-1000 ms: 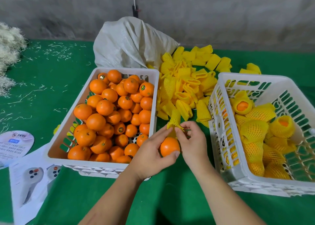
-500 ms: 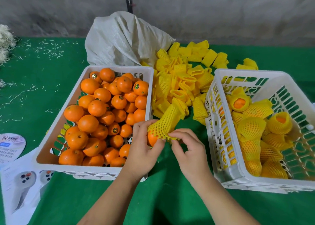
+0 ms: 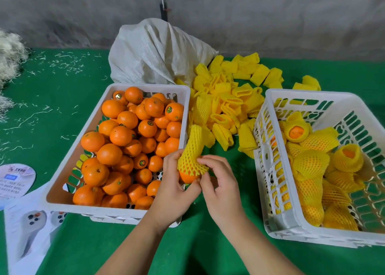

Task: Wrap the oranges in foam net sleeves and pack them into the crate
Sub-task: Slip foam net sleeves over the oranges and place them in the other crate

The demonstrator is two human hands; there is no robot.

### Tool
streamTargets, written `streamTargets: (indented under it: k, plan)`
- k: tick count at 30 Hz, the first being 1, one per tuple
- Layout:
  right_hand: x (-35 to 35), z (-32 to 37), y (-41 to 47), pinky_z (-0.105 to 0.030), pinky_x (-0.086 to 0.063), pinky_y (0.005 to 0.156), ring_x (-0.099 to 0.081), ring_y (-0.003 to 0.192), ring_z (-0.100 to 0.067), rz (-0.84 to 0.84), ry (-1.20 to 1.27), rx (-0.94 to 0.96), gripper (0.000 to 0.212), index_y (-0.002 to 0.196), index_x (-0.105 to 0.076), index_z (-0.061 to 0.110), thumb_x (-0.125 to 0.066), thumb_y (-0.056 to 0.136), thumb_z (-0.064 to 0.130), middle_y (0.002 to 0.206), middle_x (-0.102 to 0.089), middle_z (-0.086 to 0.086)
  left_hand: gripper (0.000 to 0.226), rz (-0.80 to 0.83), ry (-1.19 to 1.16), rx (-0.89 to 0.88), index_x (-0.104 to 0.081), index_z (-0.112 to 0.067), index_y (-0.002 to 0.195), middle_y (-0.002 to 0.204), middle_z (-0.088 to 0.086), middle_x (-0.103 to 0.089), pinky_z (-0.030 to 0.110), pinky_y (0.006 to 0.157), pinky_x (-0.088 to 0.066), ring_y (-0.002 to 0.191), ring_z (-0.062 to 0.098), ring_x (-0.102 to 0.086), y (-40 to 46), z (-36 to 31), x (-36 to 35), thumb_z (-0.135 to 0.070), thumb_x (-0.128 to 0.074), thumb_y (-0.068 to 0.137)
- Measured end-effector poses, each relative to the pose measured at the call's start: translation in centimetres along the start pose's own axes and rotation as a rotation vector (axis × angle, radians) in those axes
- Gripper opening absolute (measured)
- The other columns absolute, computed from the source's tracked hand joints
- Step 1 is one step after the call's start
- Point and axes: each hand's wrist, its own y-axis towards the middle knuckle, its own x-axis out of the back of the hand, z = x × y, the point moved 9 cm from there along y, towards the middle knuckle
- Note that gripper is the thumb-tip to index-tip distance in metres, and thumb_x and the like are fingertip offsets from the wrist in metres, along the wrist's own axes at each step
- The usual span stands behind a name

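The orange (image 3: 188,176), between two white crates (image 3: 116,211), is now half covered by one foam sleeve (image 3: 192,151), pulled lower than before; it is gripped by left-hand fingers (image 3: 174,189) and the sleeve's rim pinched by right-hand fingers (image 3: 210,162).

- Single head-worn wide-angle view, looking forward and down, close over the green table (image 3: 52,108).
- Grey wall (image 3: 270,14) crosses the frame's top.

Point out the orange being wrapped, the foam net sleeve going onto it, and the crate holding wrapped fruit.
orange (image 3: 188,177), head view, bare lower part.
foam net sleeve (image 3: 192,149), head view, stretched middle.
crate (image 3: 277,229), head view, near-left rim.
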Motion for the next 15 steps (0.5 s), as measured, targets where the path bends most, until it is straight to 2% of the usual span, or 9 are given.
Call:
streamTargets:
  k: [2,4,6,11,13,15]
  plan:
    - [0.8,-0.2,0.5,-0.014,-0.048,0.093,-0.063,0.113,-0.007,-0.036,-0.024,0.008,0.025,0.114,-0.072,0.011,-0.059,0.094,0.002,0.117,-0.063,0.003,0.058,0.0,-0.132,0.02,-0.044,-0.037,0.145,0.133,-0.005,-0.063,0.024,0.094,-0.054,0.121,0.019,-0.065,0.1,0.1,0.0,-0.029,-0.074,0.095]
    - [1.3,-0.5,0.7,-0.015,-0.05,0.087,-0.065,0.104,-0.006,-0.048,-0.026,-0.014,0.02,0.109,-0.072,0.01,-0.059,0.095,0.005,0.109,-0.065,0.006,0.052,-0.049,-0.167,0.042,-0.049,-0.044,0.137,0.124,-0.002,-0.069,0.025,0.088,-0.056,0.112,0.018,-0.07,0.2,0.4,0.4,-0.035,-0.076,0.093]
    - [1.2,-0.4,0.4,-0.014,-0.05,0.081,-0.065,0.096,-0.006,-0.031,-0.015,-0.015,0.017,0.107,-0.07,0.01,-0.058,0.095,0.011,0.103,-0.065,0.005,0.048,-0.109,-0.191,0.077,-0.052,-0.05,0.128,0.118,-0.001,-0.07,0.032,0.086,-0.059,0.106,0.019,-0.071,0.3,0.7,0.9,-0.04,-0.078,0.088]
    - [0.1,-0.1,-1.1,-0.012,-0.04,0.067,-0.058,0.077,-0.005,0.055,0.018,-0.099,0.014,0.106,-0.058,0.035,-0.054,0.095,0.028,0.089,-0.059,0.018,0.044,-0.13,-0.175,0.089,-0.047,-0.042,0.122,0.101,0.002,-0.069,0.059,0.077,-0.059,0.09,0.037,-0.068,0.1,0.8,1.4,-0.045,-0.074,0.088]
    - [-0.4,-0.2,-1.2,-0.013,-0.041,0.068,-0.058,0.077,-0.005,0.083,0.05,-0.114,0.016,0.107,-0.055,0.036,-0.054,0.094,0.028,0.091,-0.058,0.016,0.043,-0.064,-0.199,0.093,-0.044,-0.04,0.124,0.098,-0.003,-0.066,0.051,0.072,-0.059,0.085,0.032,-0.067,0.0,1.1,1.2,-0.04,-0.07,0.09]
    - [-1.1,0.1,-1.0,-0.017,-0.045,0.074,-0.059,0.087,-0.01,0.112,0.037,-0.082,0.027,0.115,-0.053,0.035,-0.059,0.09,0.025,0.097,-0.056,0.01,0.047,0.04,-0.247,0.098,-0.044,-0.045,0.127,0.103,-0.014,-0.065,0.031,0.077,-0.056,0.092,0.014,-0.064,-0.2,1.3,0.8,-0.028,-0.066,0.09]
